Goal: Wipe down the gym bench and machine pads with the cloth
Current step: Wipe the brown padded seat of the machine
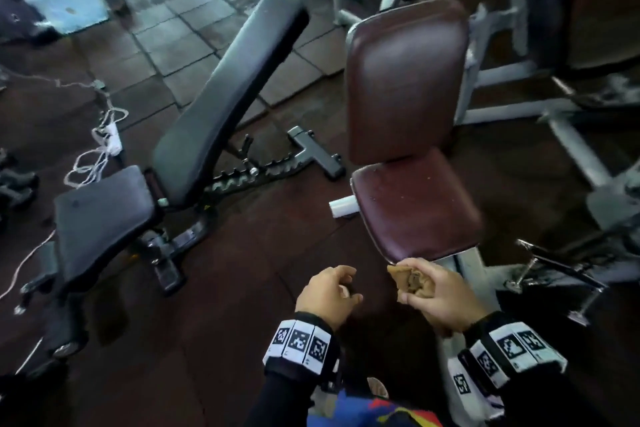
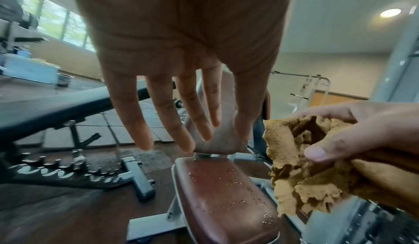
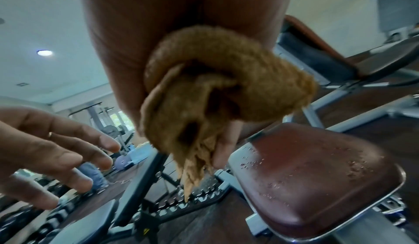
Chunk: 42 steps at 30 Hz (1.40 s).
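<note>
The right hand grasps a bunched tan cloth, fingers and thumb curled round it, held in the air just off the front edge of the maroon seat pad. Water droplets dot that pad. The left hand hangs beside it, fingers relaxed and holding nothing. The maroon back pad stands upright behind the seat. The black incline bench stands to the left on the floor.
</note>
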Each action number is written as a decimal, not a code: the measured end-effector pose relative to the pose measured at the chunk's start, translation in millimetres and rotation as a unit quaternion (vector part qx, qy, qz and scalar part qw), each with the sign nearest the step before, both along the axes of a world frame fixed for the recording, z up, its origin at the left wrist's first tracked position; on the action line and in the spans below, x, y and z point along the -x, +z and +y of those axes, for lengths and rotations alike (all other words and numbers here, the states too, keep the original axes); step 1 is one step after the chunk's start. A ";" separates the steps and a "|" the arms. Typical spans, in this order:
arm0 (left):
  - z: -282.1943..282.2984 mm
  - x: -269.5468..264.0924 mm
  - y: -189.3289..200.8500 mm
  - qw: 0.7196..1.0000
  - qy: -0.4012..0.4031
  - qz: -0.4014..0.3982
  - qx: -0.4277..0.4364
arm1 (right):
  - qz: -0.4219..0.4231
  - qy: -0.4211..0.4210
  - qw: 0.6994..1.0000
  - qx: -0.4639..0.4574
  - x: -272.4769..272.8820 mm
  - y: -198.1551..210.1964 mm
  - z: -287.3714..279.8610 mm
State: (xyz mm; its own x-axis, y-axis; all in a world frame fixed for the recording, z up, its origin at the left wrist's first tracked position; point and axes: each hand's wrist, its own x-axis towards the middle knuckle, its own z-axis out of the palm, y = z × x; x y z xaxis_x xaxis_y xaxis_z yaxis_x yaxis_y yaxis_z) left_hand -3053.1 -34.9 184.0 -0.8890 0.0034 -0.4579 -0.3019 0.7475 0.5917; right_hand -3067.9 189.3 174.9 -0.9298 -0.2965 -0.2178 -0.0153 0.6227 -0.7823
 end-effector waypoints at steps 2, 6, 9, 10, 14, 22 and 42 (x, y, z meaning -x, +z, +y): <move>8.6 33.6 -1.8 0.999 -0.039 -0.003 0.003 | 0.001 -0.030 1.000 -0.005 15.2 -1.4 7.4; 24.3 107.5 -4.7 0.992 -0.129 -0.001 0.000 | -0.004 -0.097 0.995 0.003 52.6 -4.8 19.4; 34.7 161.7 -7.2 0.983 -0.183 0.002 0.003 | -0.012 -0.150 0.989 -0.003 80.9 -8.9 23.7; 38.4 176.3 -8.3 0.979 -0.204 0.004 0.009 | -0.010 -0.167 0.986 -0.008 89.1 -10.9 24.7; 53.2 220.5 -17.6 0.959 -0.281 0.011 0.020 | -0.019 -0.238 0.971 -0.001 114.5 -22.7 30.1; 91.8 264.7 -64.1 0.941 -0.333 -0.063 0.015 | -0.074 -0.337 0.939 0.005 138.6 -70.3 56.4; 121.5 325.3 -261.9 0.895 -0.387 -0.010 0.224 | -0.091 -0.338 0.909 -0.229 201.2 -253.4 131.4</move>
